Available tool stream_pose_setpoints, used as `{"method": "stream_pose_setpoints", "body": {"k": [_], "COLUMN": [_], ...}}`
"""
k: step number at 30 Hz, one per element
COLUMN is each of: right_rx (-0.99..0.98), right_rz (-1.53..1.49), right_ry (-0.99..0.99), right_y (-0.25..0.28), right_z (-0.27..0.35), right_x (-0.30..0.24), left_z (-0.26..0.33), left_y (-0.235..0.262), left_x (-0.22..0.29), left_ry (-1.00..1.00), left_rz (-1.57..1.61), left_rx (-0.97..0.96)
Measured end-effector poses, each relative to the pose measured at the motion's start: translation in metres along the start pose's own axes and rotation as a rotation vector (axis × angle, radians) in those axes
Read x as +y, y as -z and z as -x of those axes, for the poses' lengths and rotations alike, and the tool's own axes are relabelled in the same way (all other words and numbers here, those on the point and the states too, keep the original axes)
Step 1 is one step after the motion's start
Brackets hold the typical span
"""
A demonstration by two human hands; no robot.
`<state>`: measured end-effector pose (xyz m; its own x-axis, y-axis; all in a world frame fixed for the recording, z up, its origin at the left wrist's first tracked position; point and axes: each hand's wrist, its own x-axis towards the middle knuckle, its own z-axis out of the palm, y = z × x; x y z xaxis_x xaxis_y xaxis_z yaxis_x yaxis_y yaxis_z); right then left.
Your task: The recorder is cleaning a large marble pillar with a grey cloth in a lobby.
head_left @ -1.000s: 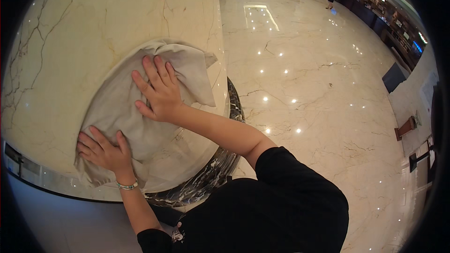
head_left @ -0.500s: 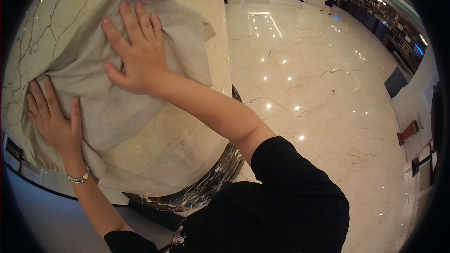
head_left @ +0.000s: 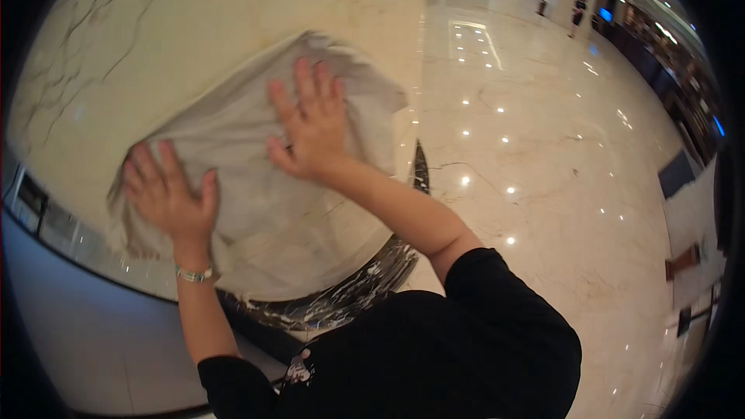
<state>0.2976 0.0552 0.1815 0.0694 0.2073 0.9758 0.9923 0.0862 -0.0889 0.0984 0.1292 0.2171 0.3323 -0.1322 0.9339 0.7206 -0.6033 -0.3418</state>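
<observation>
A thin beige-grey cloth (head_left: 252, 178) lies spread and creased against a rounded cream marble column (head_left: 209, 39) with dark veins. On its left part rests my left hand (head_left: 172, 194), palm down with the fingers stretched out; a bracelet (head_left: 192, 273) circles that wrist. Higher up and further right, my right hand (head_left: 312, 124) presses flat on the same cloth, fingers spread. Neither hand grips the cloth. Its lower part hangs down the column beneath my arms.
Black marble with white veins (head_left: 365, 283) rings the column's foot. Polished cream floor (head_left: 528, 163) stretches to the right. A person (head_left: 578, 15) in dark clothes stands far off near a long dark counter (head_left: 636, 54). A brown stand (head_left: 683, 262) is at the right.
Both hands and the cloth now appear lower and further right in the picture, which has also shifted. The fingers stay spread on the cloth. The distant person's stance differs.
</observation>
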Motion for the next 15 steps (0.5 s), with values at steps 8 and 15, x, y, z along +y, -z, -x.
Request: {"method": "stream_pose_setpoints", "body": {"k": [8, 15], "right_rx": [0.056, 0.213], "right_rz": [0.050, 0.173], "right_ry": [0.001, 0.117], "right_y": [0.006, 0.018], "right_z": [-0.042, -0.122], "right_x": [-0.009, -0.019], "left_z": [-0.022, -0.097], "left_y": [0.006, 0.025], "left_x": [-0.014, -0.046], "left_ry": [-0.022, -0.063], "left_rz": [-0.005, -0.029], "left_rx": [-0.070, -0.094]}}
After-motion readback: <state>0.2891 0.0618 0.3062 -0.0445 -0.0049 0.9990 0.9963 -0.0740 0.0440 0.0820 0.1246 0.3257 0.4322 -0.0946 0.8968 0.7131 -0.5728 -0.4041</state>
